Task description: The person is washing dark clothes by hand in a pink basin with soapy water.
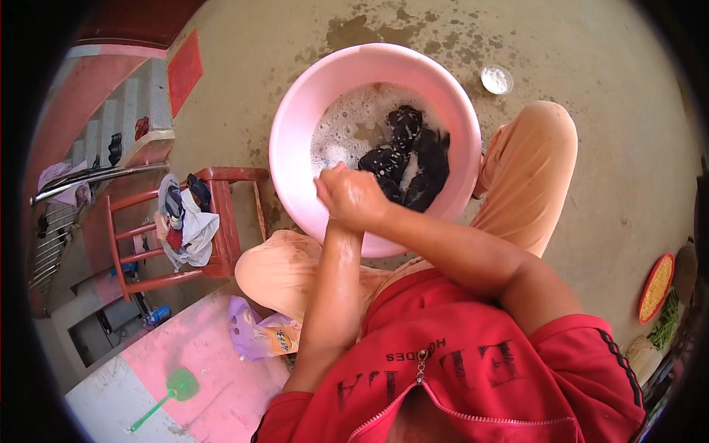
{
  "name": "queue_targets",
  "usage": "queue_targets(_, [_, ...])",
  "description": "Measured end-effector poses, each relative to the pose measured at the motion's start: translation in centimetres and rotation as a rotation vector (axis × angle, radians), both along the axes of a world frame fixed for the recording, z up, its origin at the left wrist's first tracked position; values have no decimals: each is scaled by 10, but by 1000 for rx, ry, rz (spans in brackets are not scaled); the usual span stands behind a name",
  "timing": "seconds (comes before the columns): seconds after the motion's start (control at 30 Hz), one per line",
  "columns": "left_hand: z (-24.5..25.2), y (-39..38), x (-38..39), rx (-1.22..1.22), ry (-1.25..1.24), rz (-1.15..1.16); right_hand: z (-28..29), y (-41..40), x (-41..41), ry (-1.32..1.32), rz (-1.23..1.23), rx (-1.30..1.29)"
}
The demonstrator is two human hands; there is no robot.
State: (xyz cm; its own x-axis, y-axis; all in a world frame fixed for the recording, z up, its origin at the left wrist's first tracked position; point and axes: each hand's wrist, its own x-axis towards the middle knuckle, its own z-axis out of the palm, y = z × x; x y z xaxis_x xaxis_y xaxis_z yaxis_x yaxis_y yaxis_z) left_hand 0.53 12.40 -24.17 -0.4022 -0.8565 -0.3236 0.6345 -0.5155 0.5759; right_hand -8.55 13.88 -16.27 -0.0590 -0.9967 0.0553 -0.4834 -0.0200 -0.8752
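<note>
Before my knees stands a pink plastic basin [288, 127] of sudsy water. Dark wet cloth [429, 169] lies in it, on the right side, with foam on and around it. Over the basin's near left part, my right hand [357, 196] is laid across my left hand [327, 191] near the wrist. Suds are on my skin. The hand on top largely hides the other, so what the lower fingers do cannot be seen. Neither hand visibly touches the dark cloth.
A red wooden chair [224, 221] at the left bears a pile of clothes [194, 227]. Nearby are a purple detergent bag [243, 329] and a green fly swatter [181, 384]. A small clear bowl of white matter [497, 80] sits on the floor right of the basin. Stairs rise at upper left.
</note>
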Motion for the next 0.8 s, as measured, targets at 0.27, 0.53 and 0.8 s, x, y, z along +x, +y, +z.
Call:
queue_targets(0.27, [75,9,-36,318,-104,-184,-116,-46,-84,-529,-240,433])
queue_targets(0.53, [44,20,-1,50,-420,-279,-100,8,-83,-1170,44,489])
queue_targets(0.8, [49,16,2,-10,-545,-149,-49,30,-87,-1080,152,593])
